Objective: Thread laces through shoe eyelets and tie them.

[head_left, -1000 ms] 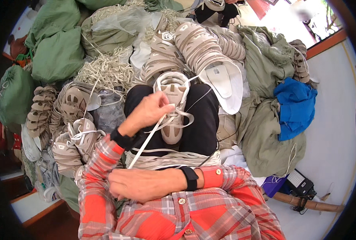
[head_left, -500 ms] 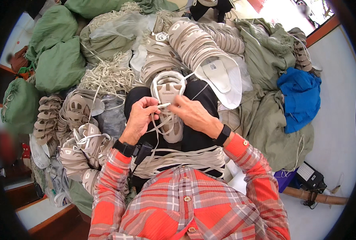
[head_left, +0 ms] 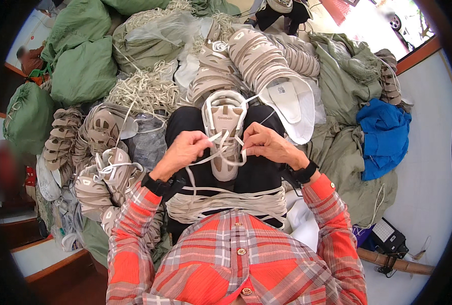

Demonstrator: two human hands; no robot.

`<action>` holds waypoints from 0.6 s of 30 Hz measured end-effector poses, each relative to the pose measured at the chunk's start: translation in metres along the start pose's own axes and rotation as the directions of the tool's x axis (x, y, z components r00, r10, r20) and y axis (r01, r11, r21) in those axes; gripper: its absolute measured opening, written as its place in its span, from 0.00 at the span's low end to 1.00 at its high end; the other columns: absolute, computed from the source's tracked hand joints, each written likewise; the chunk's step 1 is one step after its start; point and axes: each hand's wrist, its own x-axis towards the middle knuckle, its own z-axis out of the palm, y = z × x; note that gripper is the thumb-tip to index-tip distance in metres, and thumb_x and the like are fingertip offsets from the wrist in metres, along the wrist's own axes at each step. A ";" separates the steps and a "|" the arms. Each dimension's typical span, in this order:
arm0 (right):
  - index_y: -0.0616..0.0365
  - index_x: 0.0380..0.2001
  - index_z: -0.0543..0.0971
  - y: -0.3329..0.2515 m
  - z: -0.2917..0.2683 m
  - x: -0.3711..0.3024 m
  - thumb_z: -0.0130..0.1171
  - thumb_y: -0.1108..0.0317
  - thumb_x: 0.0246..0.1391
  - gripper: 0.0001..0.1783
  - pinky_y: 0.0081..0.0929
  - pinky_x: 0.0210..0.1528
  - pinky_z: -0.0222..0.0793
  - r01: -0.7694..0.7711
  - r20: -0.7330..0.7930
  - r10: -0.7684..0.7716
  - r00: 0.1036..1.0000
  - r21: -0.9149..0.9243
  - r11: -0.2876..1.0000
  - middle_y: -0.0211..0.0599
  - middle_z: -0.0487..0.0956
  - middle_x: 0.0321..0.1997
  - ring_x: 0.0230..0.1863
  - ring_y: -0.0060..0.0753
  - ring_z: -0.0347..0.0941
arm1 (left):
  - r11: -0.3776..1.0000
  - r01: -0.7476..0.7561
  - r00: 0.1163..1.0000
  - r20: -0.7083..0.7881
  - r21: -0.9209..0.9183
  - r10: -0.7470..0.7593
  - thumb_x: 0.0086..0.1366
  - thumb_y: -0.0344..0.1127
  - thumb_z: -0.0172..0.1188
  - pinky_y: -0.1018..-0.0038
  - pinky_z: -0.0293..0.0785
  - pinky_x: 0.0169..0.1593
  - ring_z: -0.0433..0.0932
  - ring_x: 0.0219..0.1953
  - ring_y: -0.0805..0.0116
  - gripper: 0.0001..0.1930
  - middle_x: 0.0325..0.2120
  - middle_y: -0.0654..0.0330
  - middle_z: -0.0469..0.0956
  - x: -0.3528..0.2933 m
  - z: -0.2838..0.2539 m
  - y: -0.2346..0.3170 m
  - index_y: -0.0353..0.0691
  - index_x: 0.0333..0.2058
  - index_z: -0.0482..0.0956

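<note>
"Where is the beige shoe (head_left: 227,123)?"

"On the lap, set between two thighs in black trousers (head_left: 259,175), its toe pointing back toward the wearer's plaid shirt (head_left: 211,259)."

"And the hands?"

"The left hand (head_left: 188,149) is on one side of the shoe, thumb and fingers closed on a white lace (head_left: 234,163). The right hand (head_left: 271,145) is on the other side, pinching the lace too, with a loop hanging between them over the front of the shoe."

"Are they touching each other?"

"No, they're apart, with the shoe's lacing between them. Each wrist wears a black band."

"What else is close by?"

"A bundle of pale laces (head_left: 226,206) stretches across the lap, between shoe and shirt. Just beyond the shoe there's a long stack of beige uppers (head_left: 256,56), with a white insole (head_left: 284,101) at its near end. A tangled lace pile (head_left: 144,90) sits to the left, and a blue cloth (head_left: 386,140) lies well off to the right."
</note>
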 end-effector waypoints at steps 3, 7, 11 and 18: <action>0.61 0.28 0.79 0.009 0.000 0.005 0.62 0.70 0.48 0.06 0.26 0.34 0.66 0.118 -0.008 -0.120 0.993 -0.143 0.983 0.34 0.70 0.36 0.32 0.31 0.68 | 0.779 -0.237 0.855 -0.256 0.580 0.451 0.64 0.40 0.54 0.67 0.67 0.23 0.73 0.19 0.58 0.10 0.17 0.55 0.75 -0.017 -0.036 -0.011 0.41 0.31 0.79; 0.66 0.19 0.75 0.010 0.017 0.018 0.59 0.65 0.48 0.14 0.33 0.31 0.65 -0.033 -0.181 -0.033 0.983 -0.354 0.935 0.46 0.72 0.27 0.28 0.43 0.69 | 0.562 0.249 0.705 -0.546 0.789 0.453 0.64 0.42 0.52 0.58 0.69 0.26 0.76 0.24 0.48 0.09 0.21 0.53 0.77 -0.070 -0.131 -0.034 0.45 0.32 0.77; 0.66 0.14 0.75 -0.006 0.031 0.039 0.59 0.60 0.47 0.19 0.40 0.28 0.66 -0.241 -0.357 0.055 0.932 -0.500 0.832 0.51 0.73 0.20 0.26 0.51 0.72 | 0.595 0.294 0.710 -0.588 0.748 0.387 0.64 0.42 0.53 0.62 0.69 0.30 0.76 0.27 0.49 0.10 0.24 0.52 0.77 -0.106 -0.155 -0.053 0.44 0.34 0.78; 0.57 0.33 0.77 -0.006 0.025 0.049 0.54 0.63 0.52 0.10 0.45 0.32 0.70 -0.266 -0.491 0.091 0.866 -0.298 0.917 0.50 0.78 0.26 0.30 0.55 0.75 | 0.595 0.250 0.748 -0.543 0.764 0.382 0.65 0.38 0.52 0.67 0.69 0.33 0.75 0.28 0.54 0.09 0.25 0.53 0.76 -0.165 -0.227 -0.094 0.38 0.34 0.76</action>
